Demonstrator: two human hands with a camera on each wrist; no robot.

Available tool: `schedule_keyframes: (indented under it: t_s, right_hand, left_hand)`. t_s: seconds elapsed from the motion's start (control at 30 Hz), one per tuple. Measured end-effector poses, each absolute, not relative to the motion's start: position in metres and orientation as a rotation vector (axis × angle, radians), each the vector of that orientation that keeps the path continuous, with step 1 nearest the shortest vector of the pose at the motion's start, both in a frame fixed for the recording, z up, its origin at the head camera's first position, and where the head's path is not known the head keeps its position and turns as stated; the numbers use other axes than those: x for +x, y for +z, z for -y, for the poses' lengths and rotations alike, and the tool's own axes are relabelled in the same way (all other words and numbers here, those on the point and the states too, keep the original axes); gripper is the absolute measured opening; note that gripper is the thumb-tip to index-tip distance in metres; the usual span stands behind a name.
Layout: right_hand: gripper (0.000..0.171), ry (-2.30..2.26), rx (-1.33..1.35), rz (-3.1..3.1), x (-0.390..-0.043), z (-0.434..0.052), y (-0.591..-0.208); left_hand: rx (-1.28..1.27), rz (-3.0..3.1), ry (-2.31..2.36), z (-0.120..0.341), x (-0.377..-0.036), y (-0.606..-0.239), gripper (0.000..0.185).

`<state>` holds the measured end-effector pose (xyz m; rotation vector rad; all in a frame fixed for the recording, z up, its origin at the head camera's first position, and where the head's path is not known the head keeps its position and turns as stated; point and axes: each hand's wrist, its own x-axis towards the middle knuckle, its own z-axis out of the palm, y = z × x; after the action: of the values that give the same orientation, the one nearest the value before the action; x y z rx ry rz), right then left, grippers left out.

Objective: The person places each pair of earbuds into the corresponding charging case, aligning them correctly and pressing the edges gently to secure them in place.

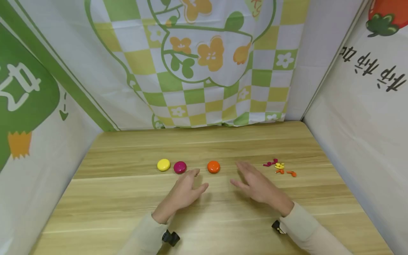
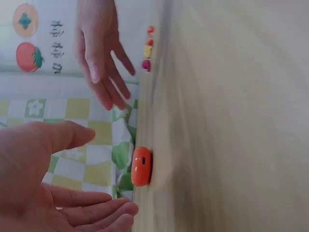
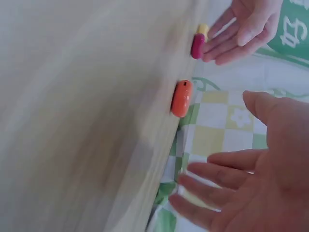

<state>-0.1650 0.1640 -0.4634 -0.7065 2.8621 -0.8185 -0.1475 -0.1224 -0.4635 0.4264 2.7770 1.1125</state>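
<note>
Black characters on the right wall, white strokes on the left

At the upper right of the head view we read 柿 twice, beside a third character that looks like 如; the same three run down the upper left of the left wrist view. At the head view's left edge, the white strokes stand on a green patch (cut by the frame, so we cannot make them out), with a dashed green arrow pointing down next to it. Reddish marks at the top, right of centre, are too cropped for us to read.
</note>
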Motion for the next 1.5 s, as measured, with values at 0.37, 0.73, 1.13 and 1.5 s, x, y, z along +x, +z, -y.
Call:
schedule_keyframes:
  t_s: [0.37,0.73,1.13,1.5]
  right_hand:
    - [0.039,-1.207,-0.335,-2.632,-0.214,-0.129,-0.473]
    - [0.021,-1.290,-0.242,-2.579,-0.230,-0.102,-0.477]
    - [0.018,-1.376,-0.194,-2.521,-0.227,-0.099,-0.476]
    - [0.020,-1.385,-0.446,-2.487,-0.231,-0.113,-0.465]
  left_hand:
    - [0.028,-2.605,1.311,0.100,-0.190,-0.467,0.058]
    - [0.001,-2.636,1.334,0.088,-0.208,-0.477,0.032]
    - [-0.011,-2.728,1.302,0.082,-0.204,-0.483,0.029]
    - [0.058,-2.501,1.707,0.091,-0.209,-0.481,0.026]
